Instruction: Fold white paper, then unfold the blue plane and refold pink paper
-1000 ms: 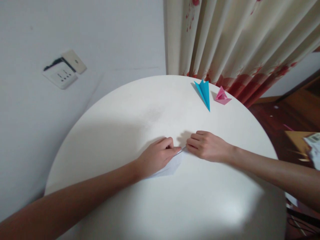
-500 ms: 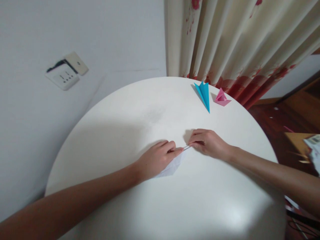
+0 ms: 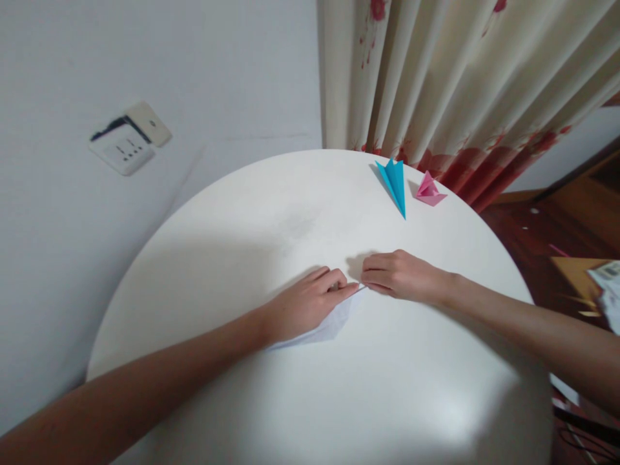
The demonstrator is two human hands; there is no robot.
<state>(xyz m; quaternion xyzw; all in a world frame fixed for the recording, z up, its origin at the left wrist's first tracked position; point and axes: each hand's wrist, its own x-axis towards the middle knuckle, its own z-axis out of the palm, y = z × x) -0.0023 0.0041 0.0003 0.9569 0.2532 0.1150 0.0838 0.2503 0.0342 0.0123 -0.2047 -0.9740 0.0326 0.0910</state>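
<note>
White folded paper (image 3: 325, 326) flat on the round white bench (image 3: 300, 213), near centre, mostly hidden under the left hand (image 3: 305, 303). Already creased into a narrow pointed shape, tip aimed toward the right hand (image 3: 400, 276). Several folds judged done; exact layer count not readable, white on white. Model looks unfinished next to the two finished-looking pieces farther back, so more folding probably left.

Left hand pressing down on the paper, fingers curled, index fingertip laid along the top edge at the point. Right hand just beside, fingers bunched together and closed on the paper's tip, pinching or pressing the crease; cannot tell which. Hands almost touching at the tip.

Farther back on the bench, well apart from the hands: blue folded paper (image 3: 396, 183), long and pointed, and pink folded paper (image 3: 429, 190) just beside it, close to the far rim. Neither in the way.

Beyond the bench: cream curtain with red flowers (image 3: 450, 84), white wall with socket plate (image 3: 126, 143) at left, dark wooden floor (image 3: 542, 239) at right with some clutter at frame edge, too blurred to name. Nothing blocking the work area; bench surface around the hands bare.
</note>
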